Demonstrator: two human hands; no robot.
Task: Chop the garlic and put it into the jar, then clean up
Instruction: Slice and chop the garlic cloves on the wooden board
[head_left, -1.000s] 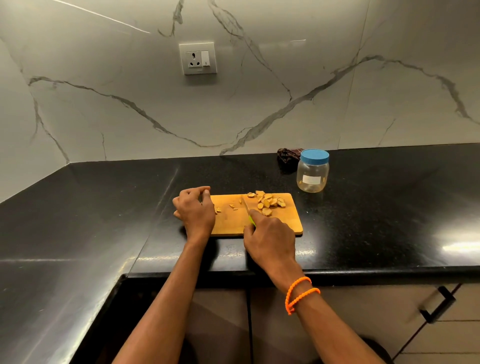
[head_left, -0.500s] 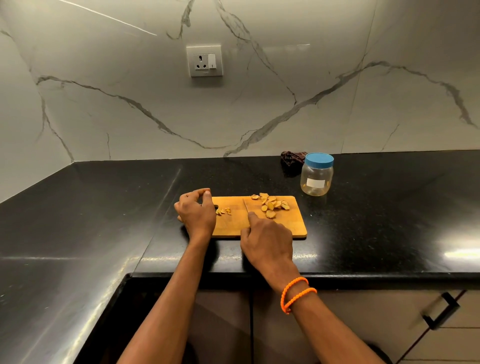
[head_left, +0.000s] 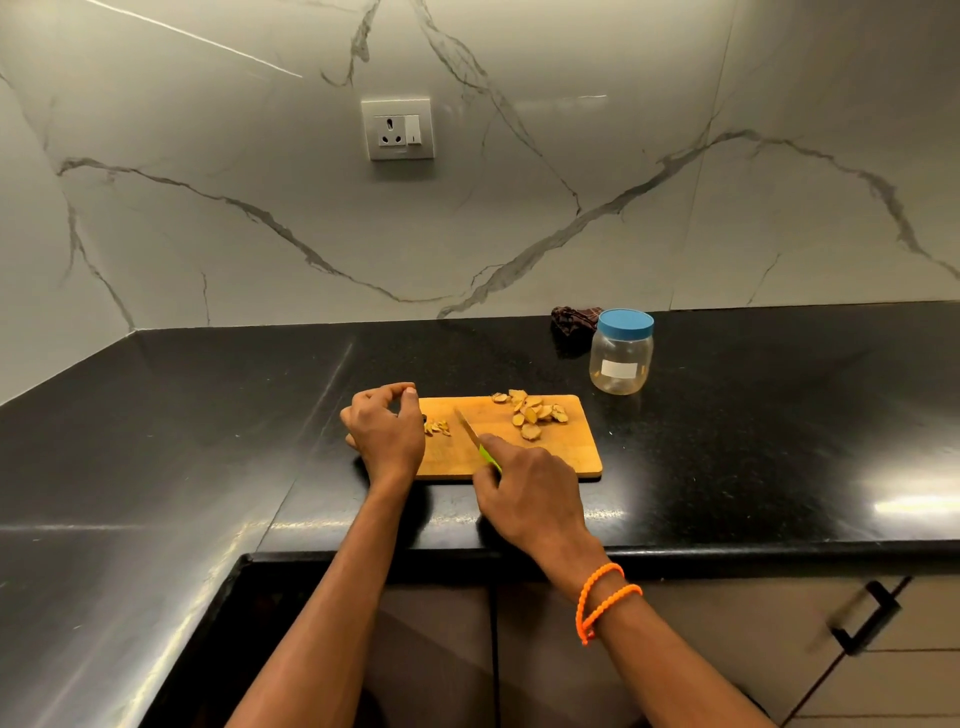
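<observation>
Chopping is what we judge ourselves to be in the middle of, with most of the work on the wooden cutting board (head_left: 571, 457) already showing. A heap of sliced garlic (head_left: 532, 413) lies near the board's far right corner, and a smaller cluster of pieces (head_left: 437, 427) sits at the left end, just beside our left hand (head_left: 387, 434). That left hand rests at the board's left edge with its fingers curled; whether the fingertips pinch a piece we cannot tell. Our right hand (head_left: 530, 496) grips the green handle of a small knife (head_left: 475, 436), index finger laid along it, the blade angled toward the far left over the bare middle of the board, between the two groups of garlic.

We read the small left cluster as the last bit to be cut finer. Nothing has gone into the jar (head_left: 621, 358) yet, as far as we can see: it stands on the black countertop (head_left: 779, 441) beyond the board's far right corner, apart from it, looking empty, its blue lid (head_left: 626, 322) on. So unscrewing, filling and closing all remain. Cleaning up has not begun either; a dark crumpled cloth (head_left: 571, 321) lies behind the jar by the wall, perhaps meant for wiping.
</observation>
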